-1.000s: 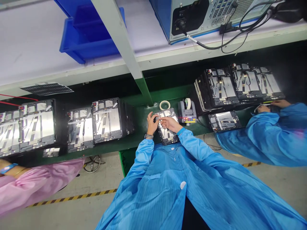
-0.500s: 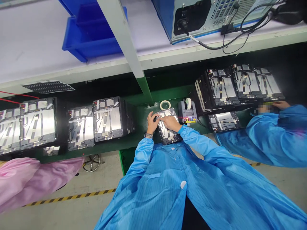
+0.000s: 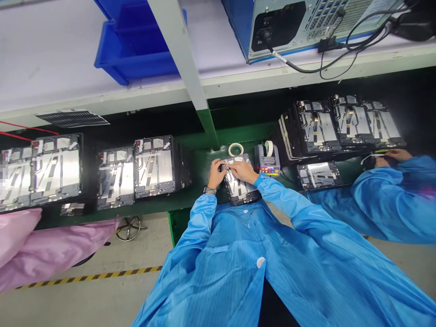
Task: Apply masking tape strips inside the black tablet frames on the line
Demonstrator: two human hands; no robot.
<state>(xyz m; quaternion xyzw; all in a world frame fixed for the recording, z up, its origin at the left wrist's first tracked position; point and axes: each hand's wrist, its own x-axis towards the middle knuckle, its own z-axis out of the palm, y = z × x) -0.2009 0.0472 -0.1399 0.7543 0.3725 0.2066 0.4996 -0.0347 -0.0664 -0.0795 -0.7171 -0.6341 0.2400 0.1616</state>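
My L hand is half-curled at the far left corner of a flat rectangular black-and-silver metal unit; R hand bends over its far part, fingertips close to L's. Can't tell if either grips anything. Unit's on the dark green bench, w/ a round cream tape roll just beyond, grey plastic dispenser to R.

Computer case, at one o'clock: lettering on the back panel, apparently "SUPER", blurred.
White cable tag, at one o'clock: any print too small to read.
Tape dispenser, at three o'clock: red lit readout, characters illegible.
Floor stripe, at eight o'clock: yellow-and-black warning bands.
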